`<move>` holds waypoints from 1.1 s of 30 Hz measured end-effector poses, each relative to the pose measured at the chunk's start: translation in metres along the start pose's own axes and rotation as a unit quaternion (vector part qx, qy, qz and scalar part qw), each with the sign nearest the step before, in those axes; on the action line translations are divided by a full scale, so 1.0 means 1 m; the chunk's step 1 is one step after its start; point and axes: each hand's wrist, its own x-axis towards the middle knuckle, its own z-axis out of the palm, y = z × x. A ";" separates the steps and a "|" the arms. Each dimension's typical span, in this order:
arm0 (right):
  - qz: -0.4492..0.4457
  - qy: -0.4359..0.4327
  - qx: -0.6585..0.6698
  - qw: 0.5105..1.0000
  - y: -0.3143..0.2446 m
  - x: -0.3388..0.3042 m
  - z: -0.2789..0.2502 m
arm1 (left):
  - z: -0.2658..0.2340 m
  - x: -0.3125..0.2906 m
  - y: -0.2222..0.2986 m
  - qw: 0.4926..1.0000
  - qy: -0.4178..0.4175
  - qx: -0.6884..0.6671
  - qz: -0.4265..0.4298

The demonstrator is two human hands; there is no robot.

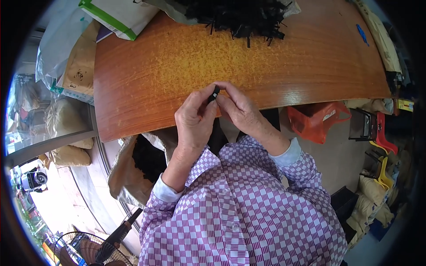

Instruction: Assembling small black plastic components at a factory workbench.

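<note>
Just over the near edge of the brown wooden table (128, 95), my two hands meet around a small black piece (216, 91) with a pale mark on it. Its exact kind is too small to tell. My left hand (194, 116) grips it with the fingertips closed, and my right hand (239, 108) pinches it from the other side. Farther back on the tabletop lies a heap of thin black strips (239, 20), spilling from a pale bag. Below the table edge, left of my lap, stands an open woven sack (119, 170) with black pieces inside.
At the back left are a white and green box (122, 17) and a brown paper bag (82, 60). A blue object (362, 34) lies at the far right. An orange plastic bag (317, 122) hangs under the table's right side. A fan (91, 250) stands at lower left.
</note>
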 end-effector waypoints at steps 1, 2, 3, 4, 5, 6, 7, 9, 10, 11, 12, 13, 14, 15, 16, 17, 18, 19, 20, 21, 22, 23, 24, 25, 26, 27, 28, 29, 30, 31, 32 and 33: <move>0.003 0.002 0.008 1.000 0.005 0.002 -0.001 | 0.001 0.001 0.004 0.995 0.001 0.091 0.032; -0.004 0.002 0.006 1.000 0.007 0.004 -0.004 | 0.002 0.004 0.009 0.981 0.004 0.182 0.065; 0.036 -0.012 0.039 0.999 0.007 0.007 -0.001 | -0.002 0.004 0.009 0.980 0.010 0.186 0.072; 0.075 -0.029 0.070 0.994 0.007 0.010 0.002 | -0.007 0.005 0.008 0.974 0.003 0.212 0.073; 0.065 -0.039 0.069 0.995 0.009 0.013 0.006 | -0.014 0.006 0.007 0.968 -0.002 0.239 0.075; 0.080 -0.037 0.057 0.995 0.013 0.016 0.014 | -0.022 0.005 0.007 0.965 0.010 0.248 0.080; 0.090 -0.045 0.046 0.994 0.019 0.020 0.025 | -0.034 0.004 -0.001 0.952 0.007 0.287 0.107; -0.015 0.012 -0.011 1.000 0.059 0.022 0.021 | -0.030 0.008 -0.009 0.943 0.015 0.304 0.135; -0.003 -0.011 -0.053 0.999 0.048 0.023 0.019 | -0.030 0.007 -0.012 0.949 0.012 0.299 0.103; 0.021 -0.017 -0.045 0.999 0.052 0.024 0.010 | -0.024 0.010 -0.012 0.960 0.035 0.248 0.122; -0.064 -0.012 -0.121 0.990 0.051 0.028 0.004 | -0.022 0.010 -0.011 0.972 0.062 0.205 0.101; -0.097 -0.003 -0.180 0.979 0.032 0.029 0.006 | -0.023 0.012 -0.017 0.986 0.080 0.136 0.046; -0.144 0.052 -0.274 0.949 0.028 0.029 0.001 | -0.024 0.016 -0.021 0.989 0.101 0.083 0.065; -0.071 0.056 -0.205 0.974 0.022 0.028 -0.001 | -0.031 0.021 -0.036 0.990 0.112 0.068 0.060; -0.029 0.052 -0.174 0.983 0.026 0.029 -0.006 | -0.037 0.026 -0.046 0.986 0.144 0.044 0.068; -0.011 0.055 -0.119 0.991 0.031 0.030 -0.003 | -0.044 0.028 -0.051 0.973 0.176 0.079 0.124; -0.056 0.059 -0.115 0.990 0.042 0.033 -0.002 | -0.049 0.030 -0.055 0.975 0.178 0.078 0.106; -0.065 0.043 -0.112 0.991 0.036 0.032 0.003 | -0.053 0.026 -0.057 0.977 0.181 0.075 0.080; -0.052 0.025 -0.129 0.990 0.030 0.028 0.005 | -0.051 0.023 -0.060 0.974 0.196 0.081 0.083; -0.042 0.012 -0.147 0.988 0.023 0.026 0.008 | -0.049 0.023 -0.060 0.976 0.175 0.098 0.086; -0.050 -0.003 -0.147 0.988 0.027 0.027 0.006 | -0.049 0.026 -0.059 0.977 0.157 0.115 0.087; -0.070 0.006 -0.174 0.982 0.034 0.029 0.000 | -0.047 0.028 -0.058 0.975 0.153 0.122 0.102; -0.088 0.017 -0.202 0.975 0.036 0.031 -0.005 | -0.044 0.031 -0.055 0.975 0.151 0.126 0.100; -0.088 0.003 -0.202 0.975 0.036 0.033 -0.005 | -0.043 0.032 -0.054 0.976 0.148 0.129 0.095; -0.092 0.011 -0.201 0.975 0.035 0.034 -0.005 | -0.042 0.034 -0.053 0.974 0.161 0.131 0.090; -0.096 0.021 -0.200 0.975 0.035 0.035 -0.004 | -0.043 0.036 -0.054 0.973 0.163 0.133 0.099; -0.101 0.012 -0.194 0.976 0.035 0.038 -0.003 | -0.044 0.036 -0.055 0.971 0.164 0.135 0.109; -0.099 0.003 -0.193 0.976 0.035 0.037 -0.002 | -0.045 0.034 -0.057 0.970 0.172 0.137 0.105; -0.099 0.010 -0.199 0.975 0.035 0.039 -0.003 | -0.045 0.036 -0.057 0.969 0.168 0.141 0.111; -0.099 0.019 -0.206 0.973 0.035 0.040 -0.003 | -0.045 0.036 -0.057 0.969 0.163 0.146 0.119; -0.101 0.016 -0.206 0.973 0.035 0.040 -0.001 | -0.045 0.032 -0.058 0.968 0.167 0.146 0.119; -0.105 0.013 -0.219 0.970 0.036 0.039 0.001 | -0.046 0.026 -0.054 0.963 0.178 0.166 0.118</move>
